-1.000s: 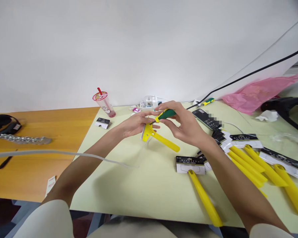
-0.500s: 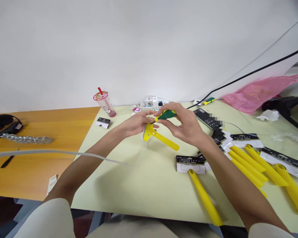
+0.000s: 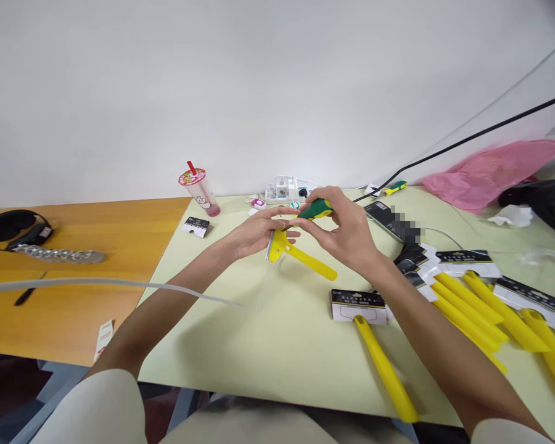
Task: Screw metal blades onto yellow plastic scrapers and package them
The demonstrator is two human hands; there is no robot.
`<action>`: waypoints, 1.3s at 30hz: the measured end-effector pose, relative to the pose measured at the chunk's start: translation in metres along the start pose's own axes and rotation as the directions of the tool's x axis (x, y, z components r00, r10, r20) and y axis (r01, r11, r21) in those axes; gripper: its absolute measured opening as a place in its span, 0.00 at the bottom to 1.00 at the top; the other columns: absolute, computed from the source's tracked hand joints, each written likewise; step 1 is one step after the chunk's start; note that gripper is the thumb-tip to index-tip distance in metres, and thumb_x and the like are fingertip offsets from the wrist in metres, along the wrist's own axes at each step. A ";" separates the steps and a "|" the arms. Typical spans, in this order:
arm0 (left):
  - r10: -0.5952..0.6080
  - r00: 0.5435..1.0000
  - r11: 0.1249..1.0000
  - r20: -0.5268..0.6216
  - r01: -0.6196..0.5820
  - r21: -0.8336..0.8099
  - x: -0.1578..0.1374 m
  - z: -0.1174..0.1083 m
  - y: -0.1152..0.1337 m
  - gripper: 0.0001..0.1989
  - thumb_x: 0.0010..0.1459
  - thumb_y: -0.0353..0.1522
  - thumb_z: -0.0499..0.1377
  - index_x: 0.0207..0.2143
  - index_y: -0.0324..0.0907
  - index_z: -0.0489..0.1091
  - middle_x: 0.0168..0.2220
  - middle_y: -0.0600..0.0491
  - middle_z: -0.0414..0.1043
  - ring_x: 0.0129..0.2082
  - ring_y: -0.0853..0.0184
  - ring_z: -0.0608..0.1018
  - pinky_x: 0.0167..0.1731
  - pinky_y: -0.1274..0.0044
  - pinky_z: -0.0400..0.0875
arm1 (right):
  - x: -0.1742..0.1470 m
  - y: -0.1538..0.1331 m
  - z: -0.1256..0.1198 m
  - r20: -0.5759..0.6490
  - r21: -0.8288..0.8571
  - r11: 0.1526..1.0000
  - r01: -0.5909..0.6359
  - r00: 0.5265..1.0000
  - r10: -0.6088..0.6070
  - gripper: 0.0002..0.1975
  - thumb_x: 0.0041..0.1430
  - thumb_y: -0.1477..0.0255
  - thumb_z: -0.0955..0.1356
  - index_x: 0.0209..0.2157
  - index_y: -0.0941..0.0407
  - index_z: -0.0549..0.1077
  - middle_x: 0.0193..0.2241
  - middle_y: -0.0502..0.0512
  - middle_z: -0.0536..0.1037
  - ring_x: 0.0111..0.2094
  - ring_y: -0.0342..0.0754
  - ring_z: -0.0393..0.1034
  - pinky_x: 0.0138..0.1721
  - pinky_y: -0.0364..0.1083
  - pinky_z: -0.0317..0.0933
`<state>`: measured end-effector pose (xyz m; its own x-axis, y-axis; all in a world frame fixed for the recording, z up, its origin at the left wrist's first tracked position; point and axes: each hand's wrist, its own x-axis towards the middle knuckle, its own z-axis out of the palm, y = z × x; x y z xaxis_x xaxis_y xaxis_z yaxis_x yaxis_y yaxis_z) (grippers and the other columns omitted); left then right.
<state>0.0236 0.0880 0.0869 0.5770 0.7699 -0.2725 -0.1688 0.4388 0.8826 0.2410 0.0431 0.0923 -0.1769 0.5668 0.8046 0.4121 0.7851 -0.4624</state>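
Note:
My left hand (image 3: 254,236) grips the head of a yellow scraper (image 3: 312,263), whose handle points down to the right. Along the head's left side runs a metal edge. In my right hand (image 3: 345,228) is a screwdriver (image 3: 317,210) with a green and yellow handle. Its shaft slants down to the left, and the tip meets the scraper head near a screw. Exactly how the tip sits there is too small to tell. Below my right forearm lies another yellow scraper handle (image 3: 386,370) with a black and white header card (image 3: 358,306).
Several yellow handles (image 3: 472,308) with cards lie at the right, near a phone (image 3: 393,223) and a pink bag (image 3: 476,176). A drink cup (image 3: 202,196) and a power strip (image 3: 287,190) stand by the wall. A pale cable (image 3: 120,282) crosses at left.
The view has shifted slightly, so most things sit a little further right. My right hand's grip on the screwdriver handle has changed slightly; the scraper stays in my left hand.

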 end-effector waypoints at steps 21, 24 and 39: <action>0.067 0.998 0.993 -0.009 -0.067 -0.098 -0.012 -0.001 -0.016 0.19 0.72 0.46 0.61 0.58 0.47 0.74 0.62 0.42 0.76 0.53 0.50 0.83 0.55 0.44 0.78 | 0.000 -0.023 -0.008 0.172 0.103 0.994 0.022 0.984 -0.040 0.14 0.71 0.65 0.74 0.54 0.49 0.72 0.44 0.53 0.83 0.42 0.49 0.83 0.45 0.48 0.78; 0.077 0.997 0.990 -0.009 -0.078 -0.118 -0.011 0.002 -0.016 0.18 0.73 0.45 0.61 0.57 0.46 0.74 0.60 0.43 0.78 0.52 0.52 0.84 0.58 0.42 0.75 | -0.001 -0.021 -0.006 0.172 0.095 0.995 0.024 0.984 -0.041 0.15 0.71 0.65 0.74 0.55 0.49 0.72 0.44 0.53 0.83 0.41 0.49 0.82 0.43 0.47 0.78; 0.062 0.996 0.990 -0.066 -0.070 -0.121 -0.017 0.012 -0.010 0.10 0.72 0.34 0.60 0.48 0.37 0.78 0.52 0.41 0.81 0.53 0.54 0.83 0.64 0.48 0.73 | 0.000 -0.023 -0.009 0.119 0.049 0.998 0.035 0.992 -0.041 0.16 0.69 0.60 0.75 0.52 0.50 0.73 0.43 0.55 0.84 0.39 0.50 0.82 0.41 0.48 0.79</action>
<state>0.0246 0.0646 0.0870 0.5118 0.8244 -0.2418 -0.3043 0.4372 0.8463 0.2391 0.0227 0.1067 -0.2982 0.5601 0.7729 0.3616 0.8157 -0.4516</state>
